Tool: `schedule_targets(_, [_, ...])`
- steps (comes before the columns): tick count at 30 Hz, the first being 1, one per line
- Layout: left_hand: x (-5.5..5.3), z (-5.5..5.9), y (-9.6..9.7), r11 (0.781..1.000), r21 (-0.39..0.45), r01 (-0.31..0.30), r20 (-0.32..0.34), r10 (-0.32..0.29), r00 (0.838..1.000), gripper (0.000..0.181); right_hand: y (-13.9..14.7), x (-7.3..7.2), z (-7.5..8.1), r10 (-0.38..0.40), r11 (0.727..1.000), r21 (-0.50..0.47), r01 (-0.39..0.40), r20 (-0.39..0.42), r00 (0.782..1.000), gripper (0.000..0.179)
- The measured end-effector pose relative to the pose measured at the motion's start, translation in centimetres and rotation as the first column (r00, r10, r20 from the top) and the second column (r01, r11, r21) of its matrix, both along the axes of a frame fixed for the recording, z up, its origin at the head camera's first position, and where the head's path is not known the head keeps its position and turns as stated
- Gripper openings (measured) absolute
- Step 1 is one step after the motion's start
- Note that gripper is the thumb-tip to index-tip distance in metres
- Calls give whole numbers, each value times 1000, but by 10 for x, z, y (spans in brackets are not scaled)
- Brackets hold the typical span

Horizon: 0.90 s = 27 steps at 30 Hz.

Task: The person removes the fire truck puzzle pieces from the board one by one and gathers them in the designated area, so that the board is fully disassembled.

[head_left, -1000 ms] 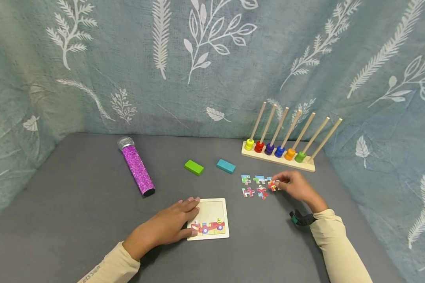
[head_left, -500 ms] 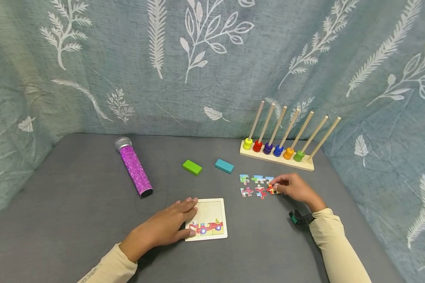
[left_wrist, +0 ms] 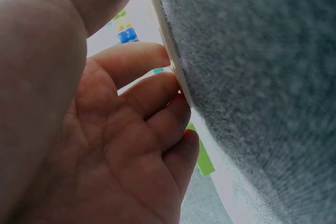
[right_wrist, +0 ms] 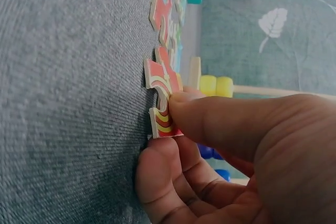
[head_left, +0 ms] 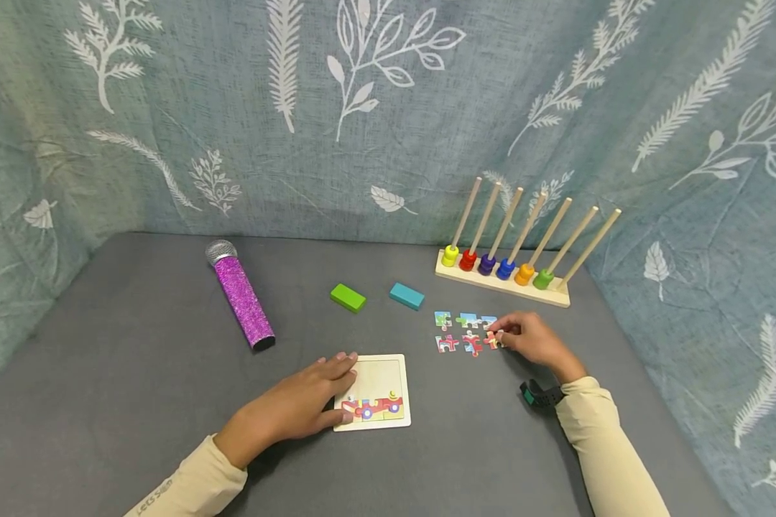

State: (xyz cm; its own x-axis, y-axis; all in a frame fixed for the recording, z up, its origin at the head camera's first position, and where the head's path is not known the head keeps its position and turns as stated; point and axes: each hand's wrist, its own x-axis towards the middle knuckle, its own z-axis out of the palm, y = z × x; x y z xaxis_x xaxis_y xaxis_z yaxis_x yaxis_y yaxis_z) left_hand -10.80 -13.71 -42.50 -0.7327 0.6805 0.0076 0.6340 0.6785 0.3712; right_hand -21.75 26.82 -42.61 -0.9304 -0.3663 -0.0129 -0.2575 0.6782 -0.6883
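Observation:
A square wooden puzzle board (head_left: 380,373) lies on the grey table, with red car pieces fitted along its lower edge. My left hand (head_left: 304,398) rests along the board's left side, fingers extended; in the left wrist view its fingertips (left_wrist: 168,85) touch the board's thin edge. To the right, loose puzzle pieces lie in two rows, among them a red one (head_left: 471,344). My right hand (head_left: 533,339) pinches a red and yellow puzzle piece (right_wrist: 163,72) at the right end of the lower row. Its thumb lies on top and its fingers are at the edge, partly hiding the piece.
A bead stacker with upright pegs (head_left: 504,281) stands behind the loose pieces. A green block (head_left: 348,297) and a blue block (head_left: 407,295) lie beyond the board. A glittery purple microphone (head_left: 244,301) lies at left. A patterned curtain (head_left: 233,108) hangs behind the table.
The head view has shifted slightly. My right hand's fingers have come further over the red and yellow puzzle piece. My left hand stays on the board.

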Motion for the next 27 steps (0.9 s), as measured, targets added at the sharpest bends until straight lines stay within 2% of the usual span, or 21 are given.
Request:
schedule_targets(6, [1, -1, -1, 1000, 9, 0, -2, 0, 1000, 61, -2, -2, 0, 18, 1000, 17, -18, -27, 999, 11])
schedule_targets(11, [1, -1, -1, 1000, 16, -4, 9, 4, 1000, 62, -5, -1, 0, 25, 999, 42, -23, -46, 999, 15])
schedule_targets(14, [0, -1, -2, 1000, 29, -2, 43, 1, 999, 70, -11, 2, 3, 8, 998, 66, -4, -72, 997, 17])
schedule_targets(18, [-1, 1, -6, 998, 62, 3, 129, -11, 992, 81, -25, 7, 9, -6, 996, 89, 13, -85, 996, 18])
schedule_targets(22, [-3, 5, -9, 997, 71, 3, 193, -17, 981, 84, -39, 11, 13, 39, 997, 77, -33, -83, 996, 19])
schedule_targets(27, [-3, 7, -7, 998, 58, 0, 182, -11, 983, 83, -54, 16, 16, 98, 995, 29, -96, -80, 992, 19])
